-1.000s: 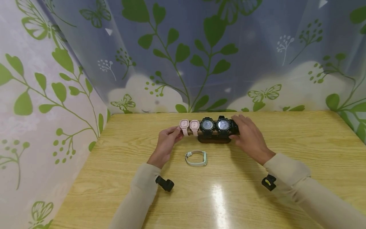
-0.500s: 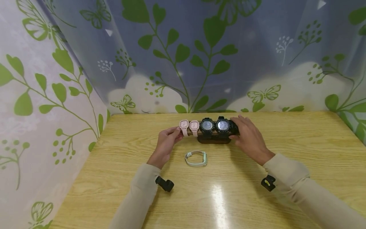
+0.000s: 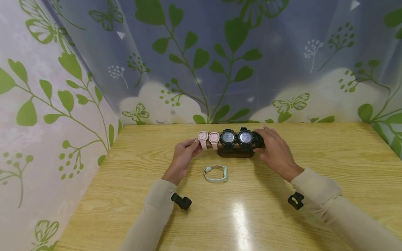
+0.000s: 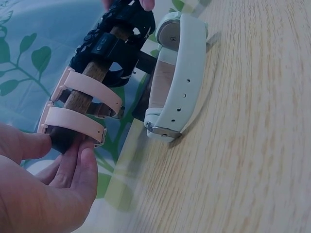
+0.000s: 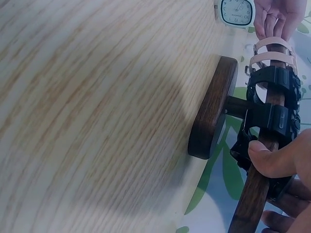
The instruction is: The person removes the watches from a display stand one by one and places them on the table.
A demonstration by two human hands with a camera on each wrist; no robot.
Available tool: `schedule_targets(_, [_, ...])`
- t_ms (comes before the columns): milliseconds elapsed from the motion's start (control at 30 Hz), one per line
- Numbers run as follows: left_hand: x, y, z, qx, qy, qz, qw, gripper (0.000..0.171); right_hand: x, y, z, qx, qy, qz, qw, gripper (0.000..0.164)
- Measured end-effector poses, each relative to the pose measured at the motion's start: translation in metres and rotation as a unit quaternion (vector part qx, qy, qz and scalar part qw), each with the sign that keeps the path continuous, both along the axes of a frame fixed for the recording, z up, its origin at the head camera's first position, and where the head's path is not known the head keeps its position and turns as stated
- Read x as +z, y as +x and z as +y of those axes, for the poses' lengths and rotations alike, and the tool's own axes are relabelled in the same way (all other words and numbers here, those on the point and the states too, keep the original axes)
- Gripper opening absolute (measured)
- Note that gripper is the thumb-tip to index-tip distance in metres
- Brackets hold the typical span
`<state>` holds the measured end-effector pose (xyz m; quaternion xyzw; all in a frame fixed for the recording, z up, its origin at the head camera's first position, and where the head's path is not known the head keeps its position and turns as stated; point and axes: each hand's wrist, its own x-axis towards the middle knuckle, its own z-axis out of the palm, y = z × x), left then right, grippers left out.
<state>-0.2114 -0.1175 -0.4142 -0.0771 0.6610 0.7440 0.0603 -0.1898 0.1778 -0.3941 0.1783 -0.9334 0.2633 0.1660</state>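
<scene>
A dark wooden T-bar watch stand (image 5: 214, 109) stands on the table. Two pink watches (image 3: 214, 138) hang on its bar at the left, with two black digital watches (image 3: 228, 137) to their right. My left hand (image 3: 184, 155) holds the bar's left end, thumb on one side and fingers underneath in the left wrist view. At the right part of the bar, my right hand (image 3: 276, 151) grips a third black watch (image 5: 241, 151), thumb at its strap; the hand partly hides this watch. A mint-green watch (image 3: 225, 173) lies on its side, strap buckled in a loop, in front of the stand.
The wood-grain table (image 3: 125, 216) reaches back to a blue curtain (image 3: 282, 48) printed with leaves and butterflies. A pale patterned curtain (image 3: 47, 139) borders it on the left. Black wrist cameras (image 3: 181, 201) sit at both sleeves.
</scene>
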Motion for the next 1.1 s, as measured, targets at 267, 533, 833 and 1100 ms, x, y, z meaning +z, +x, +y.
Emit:
schedule_targets(267, [-0.0001, -0.0007, 0.0001, -0.004, 0.01, 0.001, 0.9999, 0.034, 0.0012, -0.0003, 0.0028, 0.005, -0.002, -0.002, 1.0, 0.057])
schedule_targets(533, [-0.0014, -0.0013, -0.0015, -0.003, 0.007, -0.005, 1.0, 0.033, 0.0054, -0.0014, 0.0004, 0.008, 0.011, -0.01, 1.0, 0.064])
schedule_targets(833, [-0.0011, -0.0024, -0.0015, -0.004, 0.009, -0.004, 0.9999, 0.033, 0.0086, -0.0019, 0.0005, 0.01, 0.02, -0.018, 1.0, 0.063])
schedule_targets(1100, [-0.0019, -0.0022, -0.001, -0.003, 0.006, -0.005, 1.0, 0.033, 0.0066, -0.0007, 0.0072, 0.004, 0.021, -0.018, 1.0, 0.06])
